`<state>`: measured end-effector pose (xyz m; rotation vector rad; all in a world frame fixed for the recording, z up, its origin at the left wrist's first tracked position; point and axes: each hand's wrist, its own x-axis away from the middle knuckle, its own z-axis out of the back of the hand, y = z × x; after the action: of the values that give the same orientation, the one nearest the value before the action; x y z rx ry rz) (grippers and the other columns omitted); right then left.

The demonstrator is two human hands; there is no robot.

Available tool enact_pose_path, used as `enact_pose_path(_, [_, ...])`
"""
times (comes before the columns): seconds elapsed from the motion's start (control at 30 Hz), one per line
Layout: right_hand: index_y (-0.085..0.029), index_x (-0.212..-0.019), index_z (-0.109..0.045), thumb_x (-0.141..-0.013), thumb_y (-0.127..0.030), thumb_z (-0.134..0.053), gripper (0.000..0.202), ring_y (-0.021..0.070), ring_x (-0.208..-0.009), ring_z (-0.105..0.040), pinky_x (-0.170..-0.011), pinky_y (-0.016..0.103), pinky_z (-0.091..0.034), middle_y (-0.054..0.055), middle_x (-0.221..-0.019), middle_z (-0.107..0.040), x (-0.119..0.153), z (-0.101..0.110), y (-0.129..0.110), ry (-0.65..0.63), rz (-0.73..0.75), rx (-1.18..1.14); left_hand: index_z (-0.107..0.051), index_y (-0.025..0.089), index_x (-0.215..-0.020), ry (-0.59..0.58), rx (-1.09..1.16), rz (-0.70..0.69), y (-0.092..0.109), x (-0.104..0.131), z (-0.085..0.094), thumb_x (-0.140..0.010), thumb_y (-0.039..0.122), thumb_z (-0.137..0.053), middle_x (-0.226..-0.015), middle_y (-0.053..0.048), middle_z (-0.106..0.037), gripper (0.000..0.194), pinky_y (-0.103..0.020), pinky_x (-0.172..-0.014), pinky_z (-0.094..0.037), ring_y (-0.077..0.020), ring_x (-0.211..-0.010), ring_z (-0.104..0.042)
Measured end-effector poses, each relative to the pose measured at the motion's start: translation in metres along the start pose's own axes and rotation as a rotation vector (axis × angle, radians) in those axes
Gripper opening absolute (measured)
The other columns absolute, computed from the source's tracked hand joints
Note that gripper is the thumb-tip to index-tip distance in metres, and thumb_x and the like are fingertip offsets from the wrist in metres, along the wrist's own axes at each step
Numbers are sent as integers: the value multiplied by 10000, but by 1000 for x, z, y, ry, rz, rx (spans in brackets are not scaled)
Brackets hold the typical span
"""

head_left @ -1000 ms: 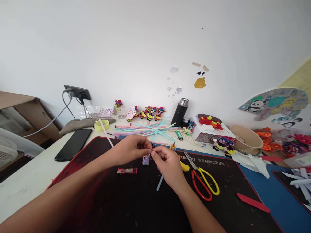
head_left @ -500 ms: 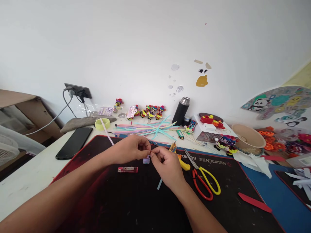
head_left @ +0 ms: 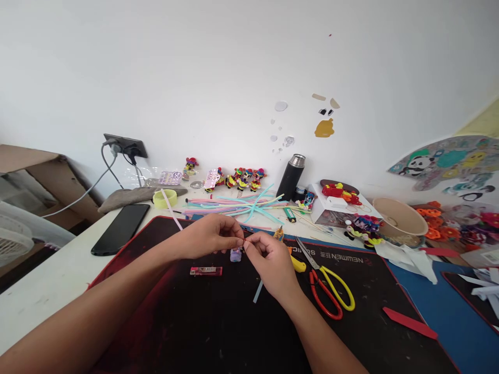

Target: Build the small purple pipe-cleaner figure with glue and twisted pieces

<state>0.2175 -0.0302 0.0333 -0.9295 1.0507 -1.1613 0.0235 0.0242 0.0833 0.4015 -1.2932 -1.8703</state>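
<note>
My left hand (head_left: 212, 236) and my right hand (head_left: 273, 262) meet fingertip to fingertip above the dark mat (head_left: 218, 322). Both pinch; a tiny reddish bit shows between the tips, too small to name. Just beneath them is a small purple piece (head_left: 236, 255), partly covered by my fingers, and I cannot tell whether it hangs or lies on the mat. A red lighter (head_left: 206, 271) lies to the left. By my right wrist, a pale blue stick (head_left: 258, 292) pokes out, and a yellow-handled tool (head_left: 298, 266) lies partly hidden behind that hand.
Scissors (head_left: 323, 275) with red and yellow handles lie right of my hand, a red strip (head_left: 409, 323) farther right. Behind are coloured pipe cleaners (head_left: 249, 206), a black flask (head_left: 290, 177), small figures (head_left: 245, 179) and yellow tape (head_left: 166, 198). A phone (head_left: 120, 229) is at left.
Both hands stay pinched together with only a slight shift of the fingers. The whole view has moved a little; nothing else visibly differs.
</note>
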Motion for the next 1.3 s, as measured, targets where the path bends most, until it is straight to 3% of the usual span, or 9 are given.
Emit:
enact_pose_path(0.27, [-197,-778,-674,-885,-347,-631,189,114,-487,-333,-489,250,-256,-77,-526,-387,0,-1,2,-4,13,47,-693,198,-848,28,4,10,2,0,-2,-831,406,-691,-702,30,-649,208,-230,-562,-442,-146,-625,-580])
enact_pose_path(0.47, [-192,-788,-687,-889,-326,-621,181,115,-487,-338,-491,251,-264,-77,-523,-388,0,1,-1,3,30,69,-692,180,-883,-37,79,28,2,-1,-1,-862,419,-673,-744,4,-683,241,-222,-544,-430,-128,-603,-563])
enact_pose_path(1.3, [-192,-803,-670,-900,-307,-603,164,115,-497,-352,-495,250,-261,-76,-541,-402,0,-3,5,-6,9,57,-677,155,-846,12,204,57,-4,-8,-9,-826,366,-702,-654,27,-627,213,-212,-505,-379,-99,-549,-513])
